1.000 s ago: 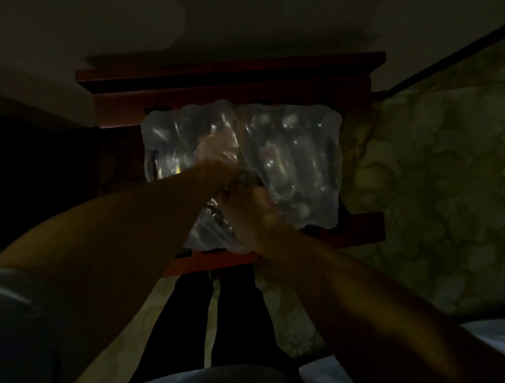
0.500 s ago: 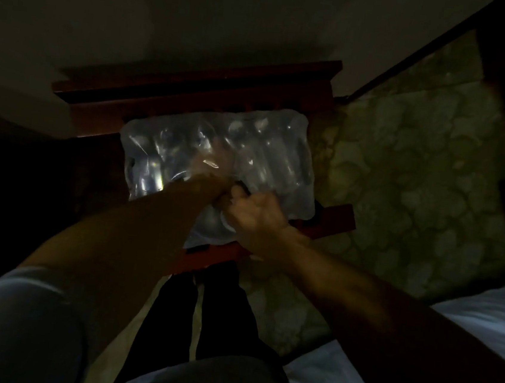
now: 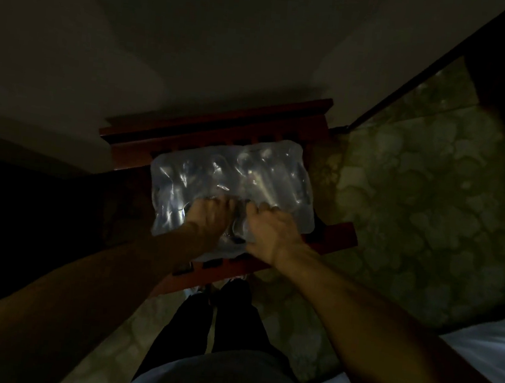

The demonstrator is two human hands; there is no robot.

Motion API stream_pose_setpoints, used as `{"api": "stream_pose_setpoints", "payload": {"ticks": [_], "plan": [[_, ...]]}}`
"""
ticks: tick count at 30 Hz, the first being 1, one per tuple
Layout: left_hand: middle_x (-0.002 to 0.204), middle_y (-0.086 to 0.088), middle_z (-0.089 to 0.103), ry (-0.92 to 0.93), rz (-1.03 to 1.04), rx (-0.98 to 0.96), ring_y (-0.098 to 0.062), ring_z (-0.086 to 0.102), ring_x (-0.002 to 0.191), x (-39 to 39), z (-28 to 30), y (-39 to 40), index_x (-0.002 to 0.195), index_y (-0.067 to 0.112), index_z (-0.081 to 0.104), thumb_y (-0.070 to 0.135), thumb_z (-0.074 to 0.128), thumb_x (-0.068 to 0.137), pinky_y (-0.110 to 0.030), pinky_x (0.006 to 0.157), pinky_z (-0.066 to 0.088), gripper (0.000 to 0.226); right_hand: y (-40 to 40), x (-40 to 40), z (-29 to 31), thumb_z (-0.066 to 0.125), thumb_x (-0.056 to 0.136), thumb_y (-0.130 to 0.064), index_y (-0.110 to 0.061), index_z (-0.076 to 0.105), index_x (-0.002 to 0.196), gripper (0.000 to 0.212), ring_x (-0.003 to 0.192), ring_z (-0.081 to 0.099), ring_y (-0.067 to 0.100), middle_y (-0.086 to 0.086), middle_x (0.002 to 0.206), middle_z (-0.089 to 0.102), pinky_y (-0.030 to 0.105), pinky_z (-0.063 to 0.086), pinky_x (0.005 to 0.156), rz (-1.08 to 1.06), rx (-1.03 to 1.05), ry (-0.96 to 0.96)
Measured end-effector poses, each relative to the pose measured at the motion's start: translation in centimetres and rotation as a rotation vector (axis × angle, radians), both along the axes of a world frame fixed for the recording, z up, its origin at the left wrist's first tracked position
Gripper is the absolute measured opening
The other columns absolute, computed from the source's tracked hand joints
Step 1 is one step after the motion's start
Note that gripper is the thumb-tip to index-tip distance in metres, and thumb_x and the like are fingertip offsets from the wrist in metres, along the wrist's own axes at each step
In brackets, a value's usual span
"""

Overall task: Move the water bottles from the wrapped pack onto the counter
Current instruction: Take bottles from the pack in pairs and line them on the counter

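Note:
A pack of water bottles [image 3: 256,176] in clear plastic wrap lies on a dark red wooden stand [image 3: 333,237] in dim light. Several bottle shapes show through the film. My left hand [image 3: 208,218] and my right hand [image 3: 267,228] sit side by side on the pack's near half, fingers curled into the wrap at its middle, gripping the film. Between the two hands the plastic looks crumpled. No bottle is out of the pack.
A plain wall rises behind the stand. Patterned greenish carpet [image 3: 425,194] spreads to the right. A white bed edge [image 3: 484,346] lies at the lower right. My dark-trousered legs [image 3: 215,321] stand just before the stand. The left side is in darkness.
Both hands have shifted from a tight cluster at the pack's near edge to lying side by side on top, slightly apart. The view has tilted, so the pack sits more centred.

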State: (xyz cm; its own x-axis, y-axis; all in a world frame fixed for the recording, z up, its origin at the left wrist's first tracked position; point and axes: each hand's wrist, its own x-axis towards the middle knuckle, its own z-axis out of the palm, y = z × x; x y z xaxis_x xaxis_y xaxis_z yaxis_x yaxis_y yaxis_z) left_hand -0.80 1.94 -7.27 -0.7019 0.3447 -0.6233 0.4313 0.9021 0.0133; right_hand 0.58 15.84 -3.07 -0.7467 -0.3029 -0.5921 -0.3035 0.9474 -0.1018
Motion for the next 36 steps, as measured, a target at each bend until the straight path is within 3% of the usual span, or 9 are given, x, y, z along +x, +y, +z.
{"api": "stream_pose_setpoints", "payload": {"ticks": [3, 11, 18, 22, 24, 28, 30, 32, 36], "plan": [[0.139, -0.011, 0.043, 0.122, -0.027, -0.133, -0.024, 0.059, 0.11, 0.5, 1.8, -1.3, 0.147, 0.01, 0.025, 0.036, 0.056, 0.093, -0.032, 0.072, 0.045, 0.068, -0.2, 0.1, 0.5, 0.075, 0.074, -0.045, -0.011, 0.038, 0.132, 0.077, 0.112, 0.058, 0.031, 0.015, 0.127, 0.055, 0.041, 0.047, 0.09, -0.135, -0.018, -0.031], [0.113, -0.002, 0.066, 0.134, 0.136, 0.034, -0.02, 0.066, 0.097, 1.7, 6.5, -1.4, 0.125, 0.02, 0.054, 0.06, 0.053, 0.085, -0.03, 0.067, 0.042, 0.056, -2.2, -0.4, 3.3, 0.069, 0.073, -0.057, -0.012, 0.041, 0.124, 0.073, 0.1, 0.064, 0.025, 0.009, 0.113, 0.064, 0.03, 0.04, 0.074, -0.337, -0.025, -0.029], [0.103, -0.001, 0.069, 0.131, 0.255, 0.014, -0.019, 0.068, 0.092, -0.1, 9.9, -1.6, 0.107, 0.017, 0.066, 0.067, 0.046, 0.084, -0.028, 0.061, 0.045, 0.059, -2.3, -2.2, 7.0, 0.058, 0.074, -0.065, -0.018, 0.06, 0.118, 0.065, 0.1, 0.062, 0.023, 0.007, 0.112, 0.066, 0.035, 0.051, 0.088, -0.553, -0.052, -0.138], [0.129, -0.002, 0.062, 0.032, 0.242, 0.04, -0.02, 0.06, 0.116, -1.2, 11.3, -2.1, 0.127, 0.021, 0.059, 0.063, 0.042, 0.089, -0.034, 0.089, 0.048, 0.059, -3.1, -3.5, 9.2, 0.064, 0.073, -0.058, -0.028, 0.059, 0.123, 0.059, 0.108, 0.059, 0.025, 0.005, 0.121, 0.063, 0.04, 0.049, 0.094, -0.499, 0.018, -0.192], [0.132, -0.002, 0.06, -0.089, 0.335, 0.061, -0.019, 0.058, 0.118, -2.1, 12.4, -2.2, 0.132, 0.022, 0.055, 0.064, 0.045, 0.088, -0.032, 0.089, 0.046, 0.061, -3.4, -4.2, 10.0, 0.061, 0.074, -0.059, -0.025, 0.061, 0.12, 0.057, 0.106, 0.059, 0.025, 0.005, 0.121, 0.063, 0.036, 0.049, 0.092, -0.5, 0.018, -0.185], [0.105, 0.002, 0.07, -0.223, 0.523, 0.078, -0.014, 0.067, 0.095, -3.1, 15.7, -3.0, 0.127, 0.023, 0.057, 0.075, 0.053, 0.075, -0.027, 0.079, 0.05, 0.073, -3.7, -5.6, 13.0, 0.046, 0.076, -0.075, -0.022, 0.059, 0.125, 0.073, 0.108, 0.059, 0.022, 0.005, 0.123, 0.062, 0.028, 0.042, 0.079, -0.356, 0.123, -0.059], [0.074, 0.003, 0.065, -0.231, 0.614, 0.169, -0.012, 0.068, 0.063, -3.7, 17.5, -3.9, 0.119, 0.02, 0.062, 0.077, 0.053, 0.071, -0.023, 0.064, 0.052, 0.075, -3.9, -6.5, 14.7, 0.044, 0.072, -0.08, -0.021, 0.063, 0.113, 0.074, 0.101, 0.061, 0.023, 0.005, 0.114, 0.065, 0.03, 0.047, 0.078, -0.33, 0.128, -0.024], [0.066, 0.003, 0.063, -0.21, 0.69, 0.267, -0.012, 0.066, 0.048, -4.4, 18.9, -4.8, 0.105, 0.016, 0.068, 0.078, 0.053, 0.07, -0.021, 0.053, 0.051, 0.073, -4.1, -7.5, 16.3, 0.047, 0.07, -0.079, -0.022, 0.061, 0.091, 0.063, 0.09, 0.06, 0.024, 0.005, 0.1, 0.064, 0.032, 0.046, 0.07, -0.391, 0.083, 0.02], [0.099, -0.006, 0.071, -0.159, 0.858, 0.529, -0.023, 0.073, 0.071, -5.7, 21.0, -6.5, 0.109, 0.019, 0.069, 0.075, 0.061, 0.067, -0.037, 0.066, 0.062, 0.071, -4.1, -9.4, 19.3, 0.053, 0.062, -0.072, -0.016, 0.064, 0.086, 0.062, 0.085, 0.064, 0.028, 0.005, 0.088, 0.065, 0.039, 0.055, 0.077, -0.703, -0.247, 0.072]]}}
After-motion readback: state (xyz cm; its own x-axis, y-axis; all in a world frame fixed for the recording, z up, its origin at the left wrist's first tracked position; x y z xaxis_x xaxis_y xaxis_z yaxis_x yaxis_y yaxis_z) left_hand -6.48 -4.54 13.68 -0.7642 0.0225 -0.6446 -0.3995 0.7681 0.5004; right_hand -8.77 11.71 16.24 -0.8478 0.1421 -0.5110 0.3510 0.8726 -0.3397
